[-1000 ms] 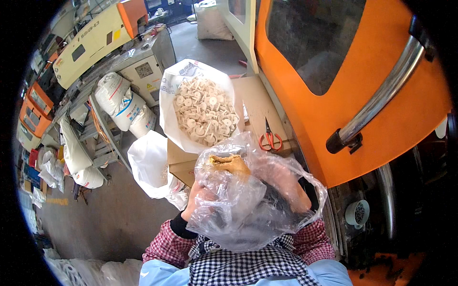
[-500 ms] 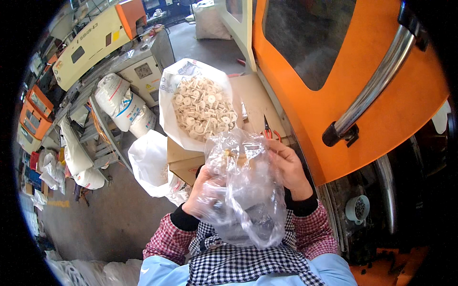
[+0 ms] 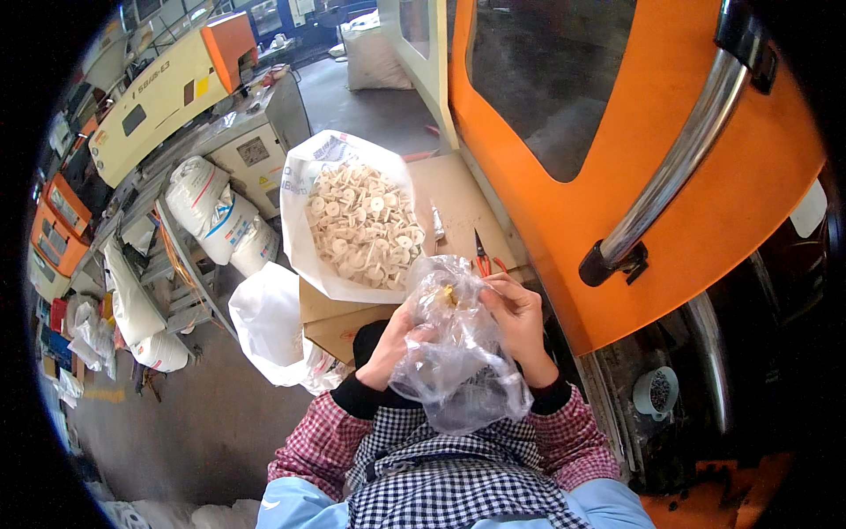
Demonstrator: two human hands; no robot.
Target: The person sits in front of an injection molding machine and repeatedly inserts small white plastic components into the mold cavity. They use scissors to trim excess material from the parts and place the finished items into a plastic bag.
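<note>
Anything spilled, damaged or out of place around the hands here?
Nothing stands out. Both hands, left hand and right hand, grip a crumpled clear plastic bag that looks intact. The cream plastic parts stay inside their open white sack, and the red-handled scissors lie flat on the cardboard.

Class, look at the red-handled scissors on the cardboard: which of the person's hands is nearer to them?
Right. The right hand grips the clear plastic bag just below the red-handled scissors; the left hand holds the bag's far side, farther away.
</note>
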